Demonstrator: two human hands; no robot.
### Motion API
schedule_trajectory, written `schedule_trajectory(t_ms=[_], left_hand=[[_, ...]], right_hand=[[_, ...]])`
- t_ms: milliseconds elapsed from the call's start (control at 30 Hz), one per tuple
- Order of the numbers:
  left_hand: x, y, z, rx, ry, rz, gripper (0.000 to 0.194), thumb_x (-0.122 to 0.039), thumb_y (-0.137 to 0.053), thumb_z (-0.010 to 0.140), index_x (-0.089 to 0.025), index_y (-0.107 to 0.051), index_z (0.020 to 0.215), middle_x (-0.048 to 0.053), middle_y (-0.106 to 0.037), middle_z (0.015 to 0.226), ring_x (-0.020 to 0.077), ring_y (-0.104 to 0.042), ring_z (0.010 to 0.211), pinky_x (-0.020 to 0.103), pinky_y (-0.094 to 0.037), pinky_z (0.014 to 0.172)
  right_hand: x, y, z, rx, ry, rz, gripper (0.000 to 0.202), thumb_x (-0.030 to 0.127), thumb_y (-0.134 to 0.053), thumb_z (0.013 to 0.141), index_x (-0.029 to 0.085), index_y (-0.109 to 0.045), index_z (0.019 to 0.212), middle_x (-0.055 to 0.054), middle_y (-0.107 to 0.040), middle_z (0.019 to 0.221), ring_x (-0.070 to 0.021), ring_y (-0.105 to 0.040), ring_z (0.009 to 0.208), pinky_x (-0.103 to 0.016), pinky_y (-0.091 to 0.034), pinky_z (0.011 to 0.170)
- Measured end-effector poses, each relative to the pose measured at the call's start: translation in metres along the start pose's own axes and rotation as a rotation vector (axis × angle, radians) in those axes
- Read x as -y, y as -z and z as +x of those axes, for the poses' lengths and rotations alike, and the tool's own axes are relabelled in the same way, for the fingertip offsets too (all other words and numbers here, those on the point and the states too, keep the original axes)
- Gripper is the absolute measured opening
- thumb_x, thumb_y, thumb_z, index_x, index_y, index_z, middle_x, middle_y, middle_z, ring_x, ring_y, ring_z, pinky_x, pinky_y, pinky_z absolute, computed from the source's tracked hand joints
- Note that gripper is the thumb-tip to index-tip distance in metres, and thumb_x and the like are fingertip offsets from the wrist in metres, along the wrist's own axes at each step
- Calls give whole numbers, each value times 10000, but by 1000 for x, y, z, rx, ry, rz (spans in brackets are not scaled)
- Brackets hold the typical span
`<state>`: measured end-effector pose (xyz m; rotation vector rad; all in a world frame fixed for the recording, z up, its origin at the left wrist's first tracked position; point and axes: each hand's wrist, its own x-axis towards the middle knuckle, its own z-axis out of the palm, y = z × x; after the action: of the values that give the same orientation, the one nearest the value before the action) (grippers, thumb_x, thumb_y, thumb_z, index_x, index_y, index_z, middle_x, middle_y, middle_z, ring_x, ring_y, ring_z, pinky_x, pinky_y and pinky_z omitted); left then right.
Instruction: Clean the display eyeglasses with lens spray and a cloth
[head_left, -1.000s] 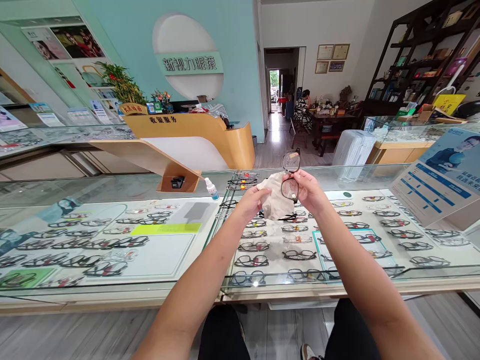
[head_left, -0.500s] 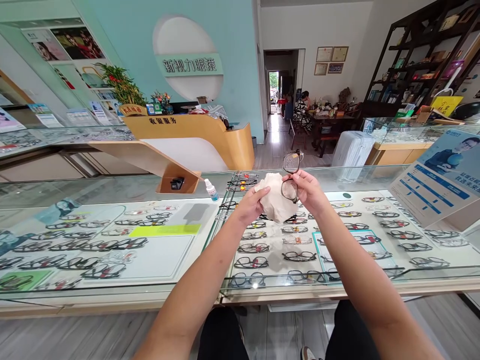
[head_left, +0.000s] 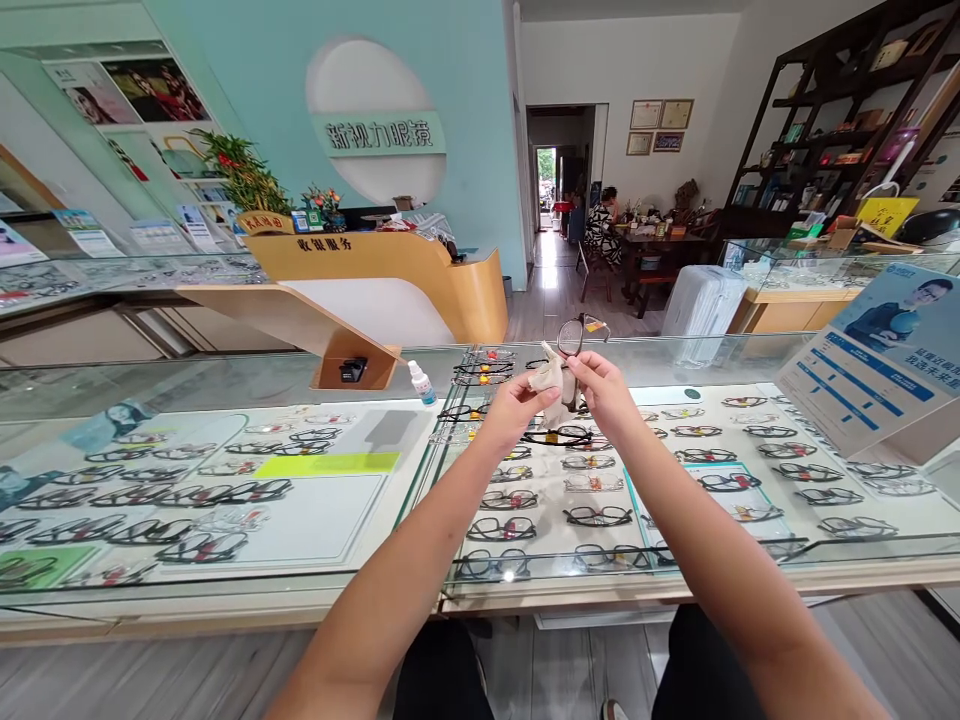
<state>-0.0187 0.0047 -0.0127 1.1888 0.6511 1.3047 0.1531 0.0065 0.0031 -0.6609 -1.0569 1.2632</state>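
Above the glass counter my left hand (head_left: pixel 517 408) pinches a crumpled white cloth (head_left: pixel 549 382), which is folded against the lower lens of a pair of glasses. My right hand (head_left: pixel 602 388) grips those dark-framed glasses (head_left: pixel 571 337) near the bridge, with one lens up and the other down beside the cloth. The lower lens is partly hidden by cloth and fingers. Under the hands, rows of glasses (head_left: pixel 598 516) lie inside the display case. A small white bottle (head_left: pixel 421 384) stands on the counter to the left of my left hand.
A slanted wooden stand (head_left: pixel 330 330) is left of the bottle. On the right of the glass counter (head_left: pixel 420 500) stands a blue and white sign (head_left: pixel 870 350). Beyond are a curved desk (head_left: pixel 390 262), a wrapped suitcase (head_left: pixel 701 312) and a seated person (head_left: pixel 602 228).
The cloth, spread out behind the glasses before, is now bunched around the lower lens. My hands have moved closer together, and the glasses have turned and shifted slightly left.
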Motion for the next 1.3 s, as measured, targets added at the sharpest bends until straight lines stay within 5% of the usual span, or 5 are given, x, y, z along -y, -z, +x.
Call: schedule_trajectory(t_ms=[267,600,900,1033,1300], left_hand=[[3,-5,-3,-18,72,-26,651,-435,-1095,608,-225,-662,1047,-4,-797,868,173,-704,722,293,-536,735],[-4,-3,-8,143,201,-36,567,-504,-1088,614,-148,-793,942,-1,-705,766,131,-582,669,280,-430,686],[-7,-15,-12,36,68,124,637,-483,-1110,494,-148,-764,911,-18,-685,765,139,-559,708,260,-424,694],[-6,-19,-14,-50,24,142,637,-592,-1078,519,-156,-705,797,-32,-636,699,125,-514,676,255,-401,659],[-1,-14,-8,-49,197,-55,727,-730,-1044,512,-151,-725,815,-38,-605,660,104,-501,623,246,-391,603]], right_hand=[[-3,-4,-1,81,-140,140,505,560,-1045,656,237,-685,801,41,-683,756,-116,-575,662,-254,-483,612],[-4,-3,-1,133,-179,175,500,540,-1036,674,224,-665,785,37,-663,734,-118,-543,625,-257,-448,567],[-5,-12,-8,116,-206,231,539,548,-1061,627,213,-672,789,30,-650,750,-117,-545,670,-254,-446,617],[-7,-19,-13,107,-179,246,570,543,-1059,634,224,-609,776,52,-606,728,-106,-497,635,-255,-413,604],[-9,-19,-13,150,-104,150,586,587,-1028,670,243,-564,764,53,-600,755,-134,-519,703,-269,-421,661]])
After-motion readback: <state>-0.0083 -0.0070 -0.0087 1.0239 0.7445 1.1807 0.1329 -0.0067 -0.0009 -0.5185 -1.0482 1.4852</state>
